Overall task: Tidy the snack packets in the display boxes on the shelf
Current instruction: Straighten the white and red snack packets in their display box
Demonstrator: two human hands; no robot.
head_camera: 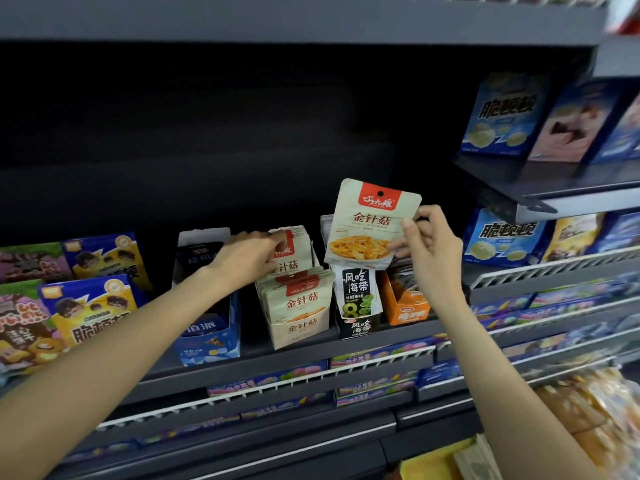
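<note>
So the right hand (427,252) has its grip pinched on one beige mushroom packet (367,225), thumb on the front edge, holding it upright in the air above the black seaweed box (358,325). The left hand (247,256) reaches into the back of the beige display box (299,329), fingers curled on the top of the rear packets (294,249) standing there. Can't count the packets in that box, they're stacked tight in two bunches. Four display boxes sit in a row on the dark shelf (294,344): a blue box (207,336) on the left, the beige one, the black one, then an orange box (407,304). Blue snack bags (504,114) fill the shelves off to the right.
</note>
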